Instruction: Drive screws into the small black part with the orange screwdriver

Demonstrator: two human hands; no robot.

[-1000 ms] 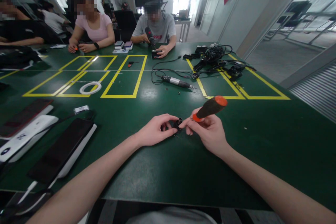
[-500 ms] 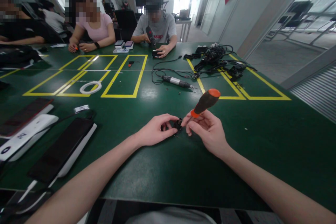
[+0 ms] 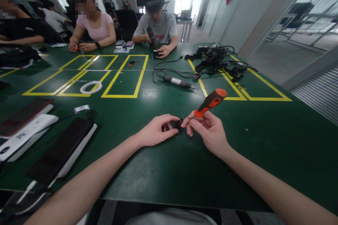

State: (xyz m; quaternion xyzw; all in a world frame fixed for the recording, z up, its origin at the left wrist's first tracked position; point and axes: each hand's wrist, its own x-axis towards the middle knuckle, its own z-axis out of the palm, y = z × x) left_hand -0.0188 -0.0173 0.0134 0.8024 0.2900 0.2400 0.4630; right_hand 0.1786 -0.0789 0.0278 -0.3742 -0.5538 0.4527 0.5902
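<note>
- The left hand (image 3: pixel 158 130) pinched a small black part (image 3: pixel 179 123) between thumb and forefinger, low over the surface (image 3: pixel 148 179) and just left of the right hand (image 3: pixel 211 132). With so little of the part gripped, it could have twisted or popped free under a sideways push.
- The right hand had its thumb and fingers gathered around the screwdriver (image 3: pixel 212 102) near the collar, with the handle leaning up and away to the right, clear of the palm. That light hold, with the bulk of the handle above it, might have let the tool tip or wobble.
- The screwdriver's tip was hidden behind the fingers, so whether it was seated could not be told. If it was off-line, the slant could have made it slip and scrape the part.
- The left fingertips sat right beside where the shaft pointed; a slip that way risked a jab.
- Tiny specks (image 3: pixel 177 136) lay just below the left hand's pinch, too small to identify. If they were loose pieces, a brush of the thumb could have scattered them.
- Beyond the hands lay a pen-shaped tool (image 3: pixel 176 81) on a cable (image 3: pixel 169 64), with a small loose bit (image 3: pixel 180 93) near it. A forward reach might have snagged the cable or flicked the bit away.
</note>
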